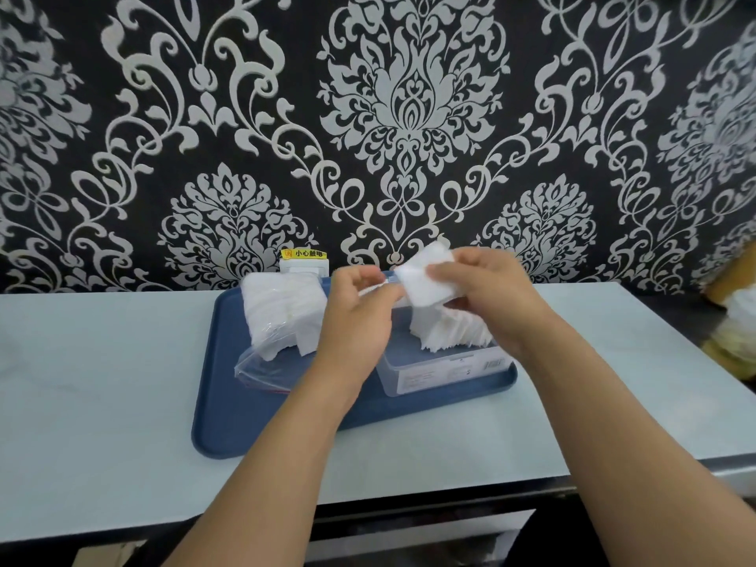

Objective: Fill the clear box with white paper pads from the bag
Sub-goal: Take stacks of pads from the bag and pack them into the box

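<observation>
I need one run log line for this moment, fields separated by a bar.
step: loading pads | right hand: holds white pads above clear box | left hand: curled, grip unclear | bag: pads inside, on blue tray

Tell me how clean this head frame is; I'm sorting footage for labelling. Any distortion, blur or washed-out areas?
Head view: wide-angle bending bows the table edge and the wallpaper toward the corners; the white pads in the clear box and the bag blow out, losing sheet edges; both hands, left and right, look slightly soft; lighting is even, shadows faint.
</observation>
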Demonstrator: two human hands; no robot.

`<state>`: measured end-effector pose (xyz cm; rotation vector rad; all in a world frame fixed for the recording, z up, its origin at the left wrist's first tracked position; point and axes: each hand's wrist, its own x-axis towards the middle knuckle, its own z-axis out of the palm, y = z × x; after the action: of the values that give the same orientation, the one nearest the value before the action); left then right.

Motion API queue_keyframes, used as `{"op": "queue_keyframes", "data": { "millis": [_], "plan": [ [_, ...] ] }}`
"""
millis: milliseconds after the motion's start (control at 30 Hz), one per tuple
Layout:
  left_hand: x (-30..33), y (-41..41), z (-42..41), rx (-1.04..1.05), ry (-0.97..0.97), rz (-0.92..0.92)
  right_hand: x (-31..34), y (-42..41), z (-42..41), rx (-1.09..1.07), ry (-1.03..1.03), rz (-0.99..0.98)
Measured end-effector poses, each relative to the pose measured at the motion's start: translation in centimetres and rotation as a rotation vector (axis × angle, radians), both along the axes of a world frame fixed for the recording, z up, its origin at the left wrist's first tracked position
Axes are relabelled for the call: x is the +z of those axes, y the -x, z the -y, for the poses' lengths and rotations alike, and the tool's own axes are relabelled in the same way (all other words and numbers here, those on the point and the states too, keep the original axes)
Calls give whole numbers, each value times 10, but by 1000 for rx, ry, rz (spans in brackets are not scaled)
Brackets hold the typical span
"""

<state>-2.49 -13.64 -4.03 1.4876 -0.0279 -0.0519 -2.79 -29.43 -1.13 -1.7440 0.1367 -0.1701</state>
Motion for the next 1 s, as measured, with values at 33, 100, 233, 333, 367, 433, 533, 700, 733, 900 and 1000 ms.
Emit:
{"op": "queue_keyframes", "data": {
  "millis": [33, 100, 233, 333, 367, 433, 533, 700, 733, 900, 1000],
  "plan": [
    [-1, 0, -2, 72, -115, 105, 3, -4, 5, -116, 4, -23],
    [-4, 1, -6, 174, -347, 322, 10, -11, 6, -187, 40, -113],
    [-10, 5, -7, 111, -638, 449, 5, -24, -20, -43, 374, -270],
    [-12, 7, -9, 42, -788, 385, -12, -40, -30, -106, 759, -255],
    [-12, 8, -8, 16, -834, 366, -17, -42, -31, -136, 850, -248],
    [-15, 9, -8, -35, -928, 351, -23, -45, -30, -174, 979, -237],
    [-18, 7, -8, -91, -990, 344, -24, -45, -28, -210, 1087, -208],
    [-20, 3, -8, -141, -945, 350, -30, -50, -24, -248, 1136, -184],
    [-20, 3, -8, -141, -936, 356, -32, -51, -22, -244, 1131, -182],
    [-24, 0, -9, -161, -891, 344, -18, -34, -14, -137, 676, 70],
    [-27, -3, -10, -166, -883, 326, 1, -14, -19, 31, 328, 131]
  ]
}}
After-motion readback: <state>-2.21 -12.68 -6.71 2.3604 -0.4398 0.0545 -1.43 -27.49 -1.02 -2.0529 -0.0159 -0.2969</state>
